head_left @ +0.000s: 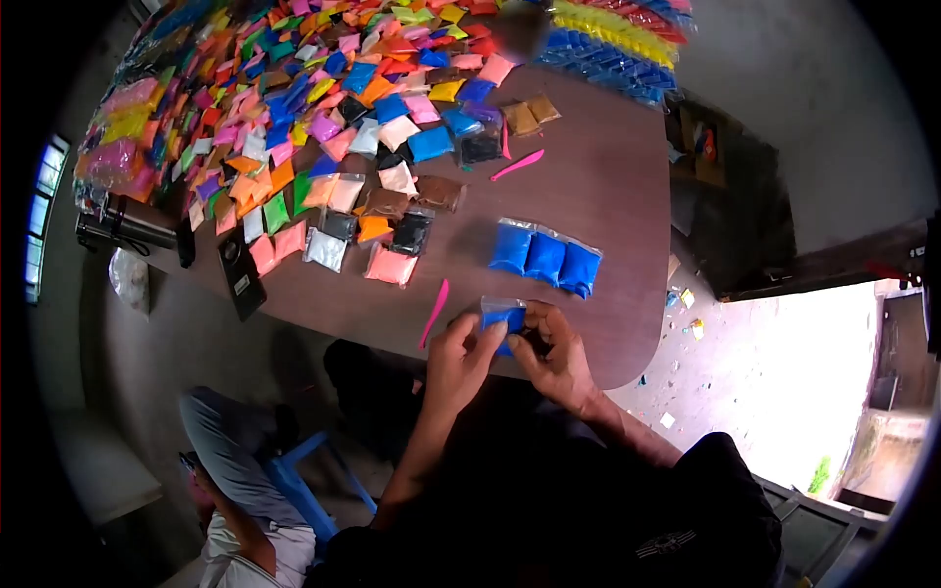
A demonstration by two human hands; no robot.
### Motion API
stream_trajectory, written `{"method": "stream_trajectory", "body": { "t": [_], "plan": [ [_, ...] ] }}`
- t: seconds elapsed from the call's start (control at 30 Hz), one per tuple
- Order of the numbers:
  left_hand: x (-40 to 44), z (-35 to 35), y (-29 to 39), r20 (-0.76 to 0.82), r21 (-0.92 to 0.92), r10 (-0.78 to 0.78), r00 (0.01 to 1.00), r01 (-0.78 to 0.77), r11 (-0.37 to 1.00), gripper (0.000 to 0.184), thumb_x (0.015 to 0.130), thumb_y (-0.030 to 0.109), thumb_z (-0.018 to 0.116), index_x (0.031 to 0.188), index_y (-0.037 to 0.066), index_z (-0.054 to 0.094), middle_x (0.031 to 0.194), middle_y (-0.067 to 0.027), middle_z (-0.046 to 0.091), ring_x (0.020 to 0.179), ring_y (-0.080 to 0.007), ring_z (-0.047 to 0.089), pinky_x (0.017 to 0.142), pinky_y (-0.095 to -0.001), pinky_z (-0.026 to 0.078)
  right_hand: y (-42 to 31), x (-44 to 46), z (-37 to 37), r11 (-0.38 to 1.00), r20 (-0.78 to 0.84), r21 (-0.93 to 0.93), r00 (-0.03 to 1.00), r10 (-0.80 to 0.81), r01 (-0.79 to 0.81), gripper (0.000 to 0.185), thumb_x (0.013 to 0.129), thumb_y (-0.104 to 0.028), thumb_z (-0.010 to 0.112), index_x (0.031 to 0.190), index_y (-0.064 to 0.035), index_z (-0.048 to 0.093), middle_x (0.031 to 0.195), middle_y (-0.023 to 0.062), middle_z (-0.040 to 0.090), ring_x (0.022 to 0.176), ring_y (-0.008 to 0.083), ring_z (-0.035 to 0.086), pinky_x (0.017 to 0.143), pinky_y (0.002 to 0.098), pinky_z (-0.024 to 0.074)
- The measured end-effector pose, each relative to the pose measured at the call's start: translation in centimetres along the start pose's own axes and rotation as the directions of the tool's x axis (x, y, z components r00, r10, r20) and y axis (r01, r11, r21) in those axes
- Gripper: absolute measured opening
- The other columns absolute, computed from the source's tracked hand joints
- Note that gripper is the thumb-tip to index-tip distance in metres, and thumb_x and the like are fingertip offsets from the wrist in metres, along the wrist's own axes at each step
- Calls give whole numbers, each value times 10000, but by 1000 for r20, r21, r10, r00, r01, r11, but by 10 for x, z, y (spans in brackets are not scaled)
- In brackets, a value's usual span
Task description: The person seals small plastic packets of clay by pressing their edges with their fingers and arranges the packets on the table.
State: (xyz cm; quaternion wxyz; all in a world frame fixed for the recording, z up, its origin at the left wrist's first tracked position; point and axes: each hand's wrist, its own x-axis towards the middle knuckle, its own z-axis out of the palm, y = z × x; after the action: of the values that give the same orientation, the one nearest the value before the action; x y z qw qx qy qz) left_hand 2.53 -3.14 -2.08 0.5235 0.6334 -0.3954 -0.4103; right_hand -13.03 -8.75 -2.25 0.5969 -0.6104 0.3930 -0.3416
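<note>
A small clear packet with blue contents (503, 316) is held between my two hands at the table's front edge. My left hand (463, 355) pinches its left side, the thumb lying over the front. On the packet's right side the fingers and thumb of my right hand (556, 359) are closed. Just beyond my hands, three blue packets (545, 258) lie side by side in a row on the brown table (598, 176). A pink plastic tool (434, 313) lies left of my left hand, and a second pink tool (517, 166) lies farther back.
Many small coloured packets (323, 108) are heaped across the table's left and back. Stacked yellow and blue packets (613, 54) stand at the back right. A dark phone-like object (240, 274) and a metal flask (147, 227) sit at left. Another person (240, 470) sits at lower left.
</note>
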Motion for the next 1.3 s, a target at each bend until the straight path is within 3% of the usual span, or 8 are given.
{"method": "stream_trajectory", "body": {
  "t": [0.17, 0.27, 0.33, 0.43, 0.7, 0.9, 1.1, 1.3],
  "plan": [
    [19, 9, -12, -24, 40, -54, 998, 55, 998, 219, 943, 156, 720, 1064, -8, 640, 793, -11, 630, 708, -51, 551, 632, -235, 459, -5, 1, -11, 994, -14, -69, 996, 85, -86, 397, 943, -42, 666, 1310, 11, 525, 1115, 106, 652, 987, 125, 623, 811, 261, 502],
    [29, 9, -11, -67, 284, 192, 979, -166, 945, 272, 908, 154, 751, 1103, 4, 633, 845, -93, 675, 739, -158, 641, 654, -311, 512, -12, 3, -19, 945, 63, -271, 976, 208, -184, 402, 912, -47, 686, 1290, 2, 558, 1159, 135, 646, 981, 178, 666, 778, 290, 532],
    [32, 8, -2, -62, 546, 346, 936, -258, 797, 321, 870, 149, 777, 1122, 18, 629, 921, -179, 681, 795, -322, 680, 675, -407, 543, -5, 1, -20, 895, 39, -442, 999, -38, 51, 387, 869, -56, 715, 1239, -8, 612, 1173, 165, 647, 965, 270, 698, 770, 340, 569],
    [30, 9, -1, -49, 621, 338, 940, -236, 747, 357, 866, 185, 776, 1152, 37, 623, 989, -213, 669, 840, -424, 658, 677, -460, 549, 2, -1, -19, 836, 49, -512, 979, -199, 196, 357, 830, -72, 740, 1173, -9, 659, 1186, 177, 647, 967, 367, 686, 822, 402, 582],
    [31, 14, -12, -30, 800, 436, 899, -240, 550, 392, 933, 346, 696, 1185, 55, 621, 1031, -224, 665, 883, -445, 670, 683, -486, 561, -1, 8, -11, 684, 145, -594, 893, -426, 423, 290, 778, -66, 760, 1061, -35, 705, 1142, 139, 668, 984, 352, 681, 832, 424, 578],
    [26, -6, 8, -105, 772, 464, 880, -222, 596, 360, 934, 352, 692, 1113, 43, 645, 951, -140, 670, 714, -355, 685, 595, -434, 565, 11, 7, -21, 724, 90, -551, 893, -442, 414, 253, 759, -26, 749, 1007, -43, 706, 1095, 122, 676, 984, 340, 675, 829, 413, 565],
    [73, -106, 28, -266, 714, 473, 840, -159, 682, 204, 896, 230, 720, 1035, 87, 677, 877, -141, 682, 743, -360, 675, 624, -440, 538, 15, -8, -19, 703, 116, -564, 885, -452, 433, 198, 761, 63, 706, 943, -12, 684, 1053, 160, 663, 930, 344, 673, 812, 398, 560],
    [167, -213, 33, -264, 913, 626, 734, -19, 409, 274, 875, 260, 733, 1045, 58, 661, 981, -175, 648, 922, -401, 627, 775, -496, 522, 11, -5, -15, 711, 70, -576, 892, -448, 402, 234, 717, 104, 704, 922, -9, 700, 1018, 157, 673, 916, 339, 669, 791, 400, 558]
  ]
}}
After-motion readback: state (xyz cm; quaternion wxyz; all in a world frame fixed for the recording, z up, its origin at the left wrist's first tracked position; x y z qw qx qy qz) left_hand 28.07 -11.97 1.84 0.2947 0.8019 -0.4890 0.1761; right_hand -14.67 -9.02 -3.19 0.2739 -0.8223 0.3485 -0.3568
